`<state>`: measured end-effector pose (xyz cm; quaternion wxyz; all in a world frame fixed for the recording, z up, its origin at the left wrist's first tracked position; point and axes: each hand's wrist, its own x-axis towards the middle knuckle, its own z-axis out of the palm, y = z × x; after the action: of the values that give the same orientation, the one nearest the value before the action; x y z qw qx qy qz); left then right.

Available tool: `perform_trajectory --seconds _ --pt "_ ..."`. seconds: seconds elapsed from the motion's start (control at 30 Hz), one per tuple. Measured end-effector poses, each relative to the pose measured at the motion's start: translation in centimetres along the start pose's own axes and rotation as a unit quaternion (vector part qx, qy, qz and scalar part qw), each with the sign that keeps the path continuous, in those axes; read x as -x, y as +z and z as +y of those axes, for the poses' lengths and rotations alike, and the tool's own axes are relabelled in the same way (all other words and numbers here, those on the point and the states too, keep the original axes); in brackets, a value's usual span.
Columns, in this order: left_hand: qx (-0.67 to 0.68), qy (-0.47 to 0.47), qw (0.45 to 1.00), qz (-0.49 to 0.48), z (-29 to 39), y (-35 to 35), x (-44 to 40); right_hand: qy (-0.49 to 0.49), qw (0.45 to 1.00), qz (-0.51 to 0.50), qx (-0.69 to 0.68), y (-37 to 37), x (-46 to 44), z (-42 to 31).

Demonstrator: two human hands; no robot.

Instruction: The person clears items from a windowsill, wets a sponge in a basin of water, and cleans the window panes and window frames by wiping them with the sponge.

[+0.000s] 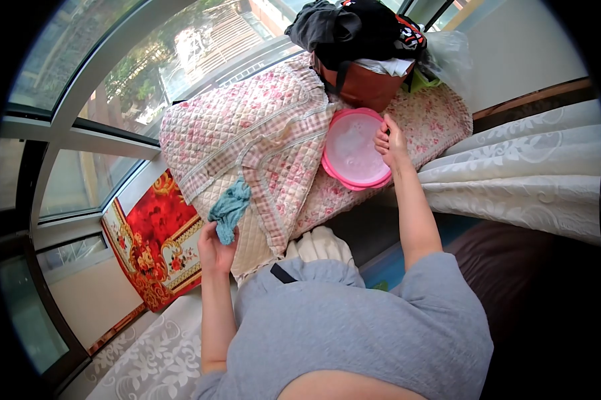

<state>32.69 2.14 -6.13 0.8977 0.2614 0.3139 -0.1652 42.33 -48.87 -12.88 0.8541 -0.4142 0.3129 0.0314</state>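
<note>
My left hand (216, 249) is closed on the lower end of a crumpled teal cloth (230, 205), which lies over the edge of a quilted floral cover (210, 127). At the right, my right hand (391, 139) grips the rim of a pink basin (356, 148) with its fingers curled. The basin holds cloudy, sudsy liquid and stands on the floral padding of the window seat, tilted a little.
Behind the basin a reddish-brown bag (360, 83) is heaped with dark clothes (360, 30), beside a clear plastic bag (449, 57). White curtains (527, 170) hang at the right. A red patterned blanket (160, 233) lies at the left, below the windows.
</note>
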Motion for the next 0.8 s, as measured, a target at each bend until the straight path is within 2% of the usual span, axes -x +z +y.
perform_trajectory --seconds 0.1,0.13,0.2,0.23,0.27,0.4,0.47,0.53,0.6,0.63,0.67,0.73,0.8 --pt "-0.009 0.006 1.000 -0.023 0.3 0.1 -0.3 0.042 0.974 -0.214 -0.068 0.4 2.3 -2.7" --pt "-0.008 0.002 0.999 -0.032 0.4 0.2 -0.6 0.021 0.988 -0.149 0.035 -0.6 2.0 -1.8" --pt "-0.003 0.013 0.999 -0.047 0.8 0.6 -1.3 -0.024 0.970 -0.033 0.238 -3.0 -1.0 2.7" --pt "-0.007 0.028 0.999 -0.036 0.9 1.7 -1.3 -0.071 0.924 -0.012 0.375 -4.7 -2.4 4.8" --pt "-0.022 0.035 0.997 -0.068 1.2 1.3 -2.1 -0.124 0.858 0.005 0.499 -5.9 -3.1 6.7" --pt "-0.055 0.073 0.990 -0.108 1.5 3.6 -2.4 -0.129 0.966 -0.054 0.217 -0.1 3.0 2.7" --pt "-0.155 0.100 0.978 -0.097 0.9 2.3 -4.2 -0.041 0.998 -0.046 0.014 1.6 5.1 1.7" --pt "-0.268 0.085 0.959 -0.025 -0.4 1.3 -5.2 -0.044 0.980 0.025 0.190 -3.6 1.6 3.5" --pt "-0.380 0.083 0.920 0.034 -0.9 1.0 -5.0 -0.132 0.916 0.088 0.369 -7.0 -1.0 4.7" --pt "-0.431 0.075 0.897 0.069 -1.2 0.6 -4.5 -0.081 0.958 0.064 0.269 -7.0 -0.3 3.7" --pt "-0.389 0.058 0.918 0.059 -1.3 0.1 -3.9 -0.021 0.985 0.042 0.167 -6.9 0.9 2.1" --pt "-0.308 0.025 0.950 0.033 -0.6 -0.9 -2.4 -0.015 0.999 -0.007 -0.051 -2.1 5.6 -0.2" --pt "-0.264 0.018 0.964 0.035 -0.3 -2.1 -0.7 -0.057 0.989 -0.057 -0.126 0.5 7.2 -0.4"
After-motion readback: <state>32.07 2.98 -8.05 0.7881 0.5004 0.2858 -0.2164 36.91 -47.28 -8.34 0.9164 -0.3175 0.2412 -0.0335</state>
